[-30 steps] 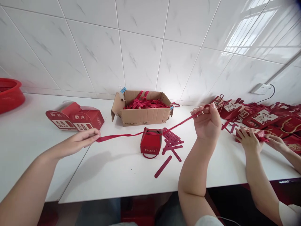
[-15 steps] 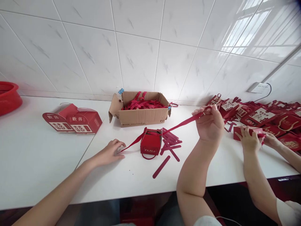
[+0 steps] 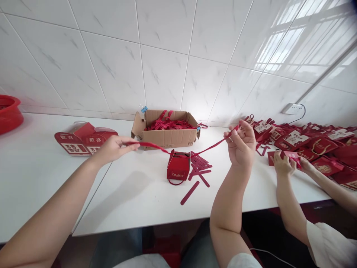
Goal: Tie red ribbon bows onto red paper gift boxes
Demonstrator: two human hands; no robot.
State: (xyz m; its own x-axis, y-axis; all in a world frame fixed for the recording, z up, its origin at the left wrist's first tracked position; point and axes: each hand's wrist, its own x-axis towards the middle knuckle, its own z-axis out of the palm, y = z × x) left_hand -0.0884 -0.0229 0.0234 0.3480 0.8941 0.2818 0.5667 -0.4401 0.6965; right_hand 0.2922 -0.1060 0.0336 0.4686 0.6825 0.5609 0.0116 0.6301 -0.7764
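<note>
A small red box with gold lettering and a cord handle stands on the white table. A red ribbon passes through its top and rises to both sides. My left hand pinches the ribbon's left end, up and left of the box. Up and right of the box, my right hand holds the other end between its fingers. Dark red strips lie right of the box, several of them in a loose heap.
Behind the box is a cardboard carton of red ribbons. Two larger red boxes stand at the left, near a red basin. At the right, another person's hands hold a red box beside many piled boxes.
My left hand has risen from the table and moved left with its ribbon end. My right hand has shifted slightly left and down, still on the ribbon.
</note>
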